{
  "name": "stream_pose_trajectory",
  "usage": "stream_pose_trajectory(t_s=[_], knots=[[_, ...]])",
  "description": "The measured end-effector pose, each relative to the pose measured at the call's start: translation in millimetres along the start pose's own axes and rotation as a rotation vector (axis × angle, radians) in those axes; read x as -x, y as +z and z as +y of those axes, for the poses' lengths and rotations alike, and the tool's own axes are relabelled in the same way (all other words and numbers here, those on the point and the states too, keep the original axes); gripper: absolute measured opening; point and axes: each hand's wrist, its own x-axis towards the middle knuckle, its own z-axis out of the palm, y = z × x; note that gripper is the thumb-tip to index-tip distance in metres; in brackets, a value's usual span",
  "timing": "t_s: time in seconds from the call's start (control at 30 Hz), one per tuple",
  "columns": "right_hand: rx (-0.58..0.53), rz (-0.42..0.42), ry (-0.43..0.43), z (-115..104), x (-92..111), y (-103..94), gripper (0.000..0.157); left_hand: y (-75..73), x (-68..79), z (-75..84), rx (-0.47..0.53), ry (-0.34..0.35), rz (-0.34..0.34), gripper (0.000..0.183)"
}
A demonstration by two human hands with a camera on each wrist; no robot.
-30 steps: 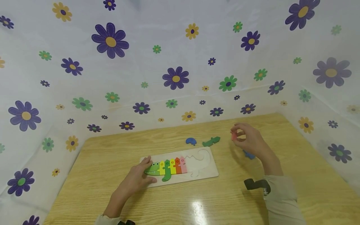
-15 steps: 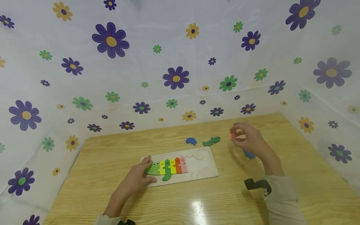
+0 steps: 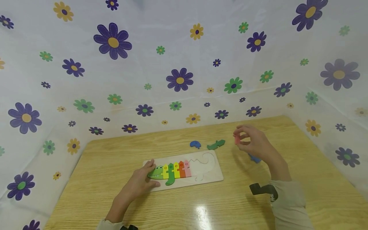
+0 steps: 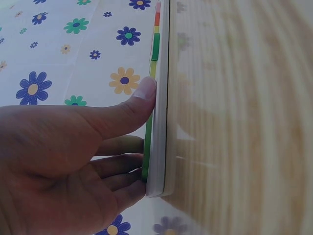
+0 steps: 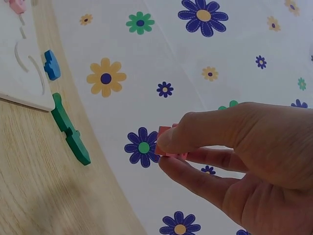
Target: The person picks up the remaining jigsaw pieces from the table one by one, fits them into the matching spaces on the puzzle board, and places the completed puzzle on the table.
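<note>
A wooden crocodile puzzle board lies on the table, with a green head, several coloured body pieces and a green leg piece set in its left part. My left hand rests on the board's left end, thumb and fingertips touching the top around the crocodile head. Raised over the table on the right, my right hand pinches a small red puzzle piece between thumb and fingers. Below that hand, a blue piece is partly hidden.
Behind the board lie a blue curved piece and a long green piece. A flower-printed white sheet encloses the wooden table at the back and both sides.
My right hand has shifted very slightly left, still pinching the red puzzle piece, whose face now shows a little more. The left hand and the board have stayed in place.
</note>
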Motion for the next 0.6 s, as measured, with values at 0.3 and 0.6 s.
stream_pose_trajectory(t_s=[0.3, 0.6], knots=[[-0.026, -0.011, -0.046, 0.2, -2.1, 5.2, 0.034, 0.5, -1.1, -2.4, 0.006, -0.001, -0.005, 0.076], [-0.039, -0.027, -0.079, -2.3, -2.6, 7.0, 0.030, 0.7, -1.5, -3.2, -0.003, 0.007, 0.010, 0.076]])
